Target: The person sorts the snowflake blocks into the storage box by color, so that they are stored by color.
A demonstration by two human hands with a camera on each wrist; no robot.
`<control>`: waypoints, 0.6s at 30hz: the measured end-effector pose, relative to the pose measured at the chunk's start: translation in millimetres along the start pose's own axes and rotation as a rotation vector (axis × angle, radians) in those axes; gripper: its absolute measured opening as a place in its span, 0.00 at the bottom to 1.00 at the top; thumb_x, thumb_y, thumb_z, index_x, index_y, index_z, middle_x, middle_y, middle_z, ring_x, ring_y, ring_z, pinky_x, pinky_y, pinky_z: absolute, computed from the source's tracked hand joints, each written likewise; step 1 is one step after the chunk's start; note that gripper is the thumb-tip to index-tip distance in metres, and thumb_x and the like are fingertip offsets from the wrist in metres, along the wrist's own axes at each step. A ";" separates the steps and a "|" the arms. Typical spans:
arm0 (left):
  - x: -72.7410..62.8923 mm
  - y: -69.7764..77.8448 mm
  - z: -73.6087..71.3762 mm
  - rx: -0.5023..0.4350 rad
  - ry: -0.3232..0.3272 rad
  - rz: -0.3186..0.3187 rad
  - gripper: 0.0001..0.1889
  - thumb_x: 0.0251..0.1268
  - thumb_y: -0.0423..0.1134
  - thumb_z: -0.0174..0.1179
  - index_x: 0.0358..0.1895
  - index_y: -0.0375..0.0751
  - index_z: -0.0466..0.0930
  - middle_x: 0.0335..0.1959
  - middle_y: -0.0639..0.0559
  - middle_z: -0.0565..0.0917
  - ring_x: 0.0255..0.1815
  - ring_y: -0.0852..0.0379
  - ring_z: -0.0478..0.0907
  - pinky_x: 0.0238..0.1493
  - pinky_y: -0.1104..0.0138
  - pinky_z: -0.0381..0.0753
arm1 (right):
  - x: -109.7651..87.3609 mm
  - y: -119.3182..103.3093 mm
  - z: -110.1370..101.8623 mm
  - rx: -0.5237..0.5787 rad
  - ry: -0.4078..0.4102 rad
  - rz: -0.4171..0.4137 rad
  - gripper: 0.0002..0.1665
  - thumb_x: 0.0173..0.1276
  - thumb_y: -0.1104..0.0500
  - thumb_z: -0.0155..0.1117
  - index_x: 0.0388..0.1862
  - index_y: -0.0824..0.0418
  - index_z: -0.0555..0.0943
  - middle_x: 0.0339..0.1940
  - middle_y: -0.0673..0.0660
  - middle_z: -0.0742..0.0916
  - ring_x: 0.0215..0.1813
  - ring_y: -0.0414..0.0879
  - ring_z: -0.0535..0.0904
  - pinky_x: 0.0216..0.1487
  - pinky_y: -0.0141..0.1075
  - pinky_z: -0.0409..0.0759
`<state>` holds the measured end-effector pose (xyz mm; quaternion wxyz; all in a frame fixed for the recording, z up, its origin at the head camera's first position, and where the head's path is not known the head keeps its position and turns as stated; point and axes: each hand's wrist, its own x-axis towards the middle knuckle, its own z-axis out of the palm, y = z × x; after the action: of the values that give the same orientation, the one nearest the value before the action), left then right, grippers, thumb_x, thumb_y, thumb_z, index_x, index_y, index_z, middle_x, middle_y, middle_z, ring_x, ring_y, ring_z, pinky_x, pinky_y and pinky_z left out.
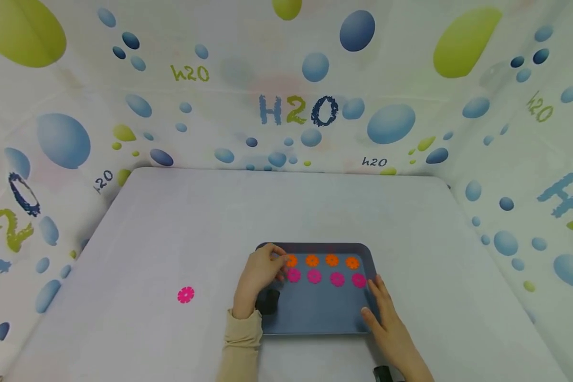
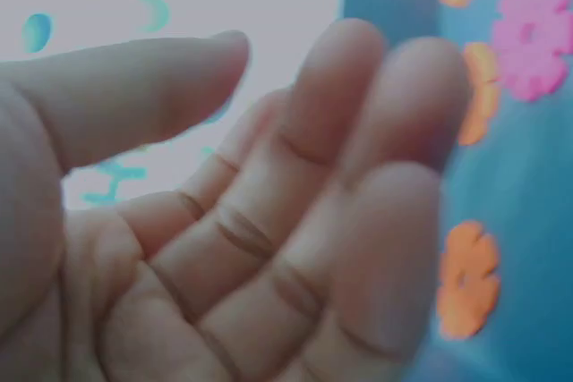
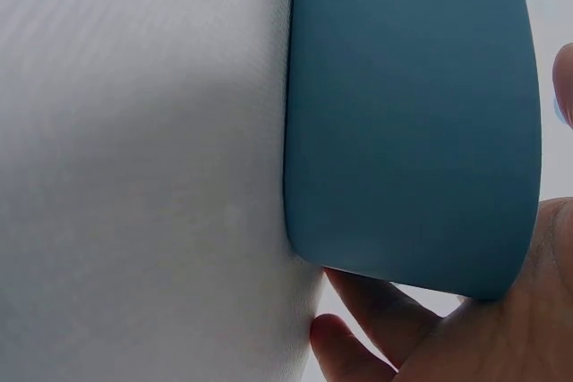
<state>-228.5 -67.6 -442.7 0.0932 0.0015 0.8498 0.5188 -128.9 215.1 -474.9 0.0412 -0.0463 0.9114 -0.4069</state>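
Observation:
A blue-grey tray holds a row of several orange flower-shaped discs and, nearer to me, a row of several pink ones. My left hand hovers over the tray's left end, fingertips beside the leftmost orange disc. In the left wrist view its fingers are loosely bent, the thumb stands apart, and nothing lies between them. Along the tray's right edge, my right hand rests with fingers extended and thumb over the rim. The right wrist view shows its fingers against the tray's outer wall.
One pink flower-shaped disc lies on the white table, left of the tray. A backdrop printed with bubbles and letters rises behind the table and along both sides.

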 end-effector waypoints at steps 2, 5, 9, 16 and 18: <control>-3.1 0.3 -8.0 -0.037 0.031 0.023 0.10 0.70 0.38 0.56 0.46 0.35 0.78 0.27 0.44 0.86 0.21 0.52 0.83 0.23 0.68 0.79 | -0.1 1.1 -0.6 -0.005 0.009 -0.012 0.36 0.77 0.53 0.49 0.78 0.60 0.51 0.81 0.64 0.49 0.77 0.71 0.48 0.63 0.74 0.55; -9.5 -2.1 -21.5 -0.120 0.097 0.022 0.10 0.70 0.38 0.56 0.47 0.35 0.78 0.32 0.40 0.87 0.25 0.49 0.84 0.25 0.69 0.79 | 0.2 1.5 -1.9 -0.011 0.016 -0.024 0.36 0.77 0.54 0.49 0.78 0.60 0.52 0.80 0.64 0.49 0.77 0.71 0.49 0.63 0.74 0.55; -20.5 -12.3 -39.8 -0.182 0.200 -0.045 0.12 0.71 0.39 0.55 0.51 0.36 0.78 0.37 0.36 0.86 0.26 0.52 0.84 0.26 0.71 0.78 | 2.0 1.1 -3.1 -0.014 0.013 -0.021 0.36 0.77 0.53 0.49 0.78 0.59 0.51 0.81 0.64 0.49 0.77 0.71 0.49 0.62 0.74 0.55; -46.9 -36.9 -73.4 -0.169 0.402 -0.211 0.14 0.73 0.41 0.52 0.55 0.37 0.76 0.49 0.36 0.84 0.22 0.71 0.79 0.26 0.75 0.77 | 1.6 2.5 -2.0 -0.015 -0.004 -0.005 0.37 0.77 0.52 0.48 0.79 0.57 0.49 0.81 0.62 0.47 0.77 0.71 0.48 0.61 0.76 0.56; -54.0 -42.3 -81.4 -0.141 0.459 -0.244 0.15 0.74 0.41 0.51 0.56 0.37 0.75 0.51 0.36 0.83 0.21 0.73 0.77 0.26 0.76 0.76 | 0.5 1.9 -2.1 -0.007 -0.008 -0.003 0.37 0.77 0.52 0.48 0.79 0.57 0.49 0.81 0.62 0.47 0.77 0.71 0.48 0.61 0.76 0.56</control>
<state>-184.5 -164.2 -435.3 -0.0403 -0.2254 0.8043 0.5484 -129.8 217.9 -474.9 0.0441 -0.0493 0.9126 -0.4035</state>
